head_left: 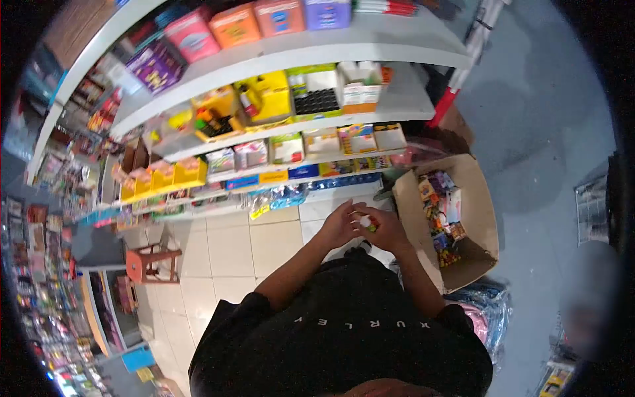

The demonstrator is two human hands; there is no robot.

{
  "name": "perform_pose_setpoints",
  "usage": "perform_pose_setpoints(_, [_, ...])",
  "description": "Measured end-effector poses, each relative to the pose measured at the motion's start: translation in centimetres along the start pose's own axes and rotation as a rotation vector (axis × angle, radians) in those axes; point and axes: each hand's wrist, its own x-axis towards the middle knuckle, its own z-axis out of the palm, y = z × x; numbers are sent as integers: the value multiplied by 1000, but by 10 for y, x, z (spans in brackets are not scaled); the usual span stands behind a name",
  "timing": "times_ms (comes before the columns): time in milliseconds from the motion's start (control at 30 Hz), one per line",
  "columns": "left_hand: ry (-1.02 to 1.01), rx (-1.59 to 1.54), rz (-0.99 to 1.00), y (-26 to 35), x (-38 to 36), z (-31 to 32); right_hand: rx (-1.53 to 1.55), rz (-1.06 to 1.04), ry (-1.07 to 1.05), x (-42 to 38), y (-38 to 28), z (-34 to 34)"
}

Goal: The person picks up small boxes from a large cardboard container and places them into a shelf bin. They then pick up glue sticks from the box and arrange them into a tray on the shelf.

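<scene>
Both hands meet in front of my body, above the tiled floor and beside a large cardboard box [476,241]. A small item with white, red and green parts [369,223] is held in my right hand [385,231], whose fingers curl round it. The fingertips of my left hand [338,225] touch or nearly touch those of my right hand; its fingers are bent, and whether they hold anything is too small to tell. Inside the box lie several colourful small packets [440,205].
White shelves [403,51] with open display boxes, such as a yellow one [270,96], stand ahead. A red-brown stool [137,264] is on the left floor. Plastic-wrapped goods [496,311] lie behind the box. A wire rack [592,208] stands far right.
</scene>
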Motion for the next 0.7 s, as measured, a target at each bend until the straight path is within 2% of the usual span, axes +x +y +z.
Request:
perform_pose_setpoints(33, [-52, -42, 24, 1, -6, -11, -12, -88, -3, 1, -13, 16])
perform_pose_setpoints(133, [170, -73, 101, 9, -37, -39, 212, -152, 17, 9, -34, 47])
perform_pose_setpoints(167, [173, -120, 182, 7, -48, -46, 327, 6, -47, 10, -39, 53])
perform_pose_setpoints(200, [306, -140, 211, 14, -64, -44, 441, 169, -110, 11, -44, 59])
perform_pose_setpoints(267, [218, -250, 256, 19, -83, -74, 775, 410, -150, 19, -47, 81])
perform_pose_setpoints(367, [255, -265, 321, 30, -114, -85, 1156, 584, -235, 29, -59, 101])
perform_pose_setpoints(400, [301, -252, 351, 34, -125, -83, 1185, 557, -266, 30, -64, 108])
perform_pose_setpoints(600, [198, -74, 459, 45, -182, -82, 1183, 466, -396, 43, -99, 149])
perform_pose_setpoints(700, [249, 24, 538, 52, -199, -78, 921, 257, -371, 44, -115, 158])
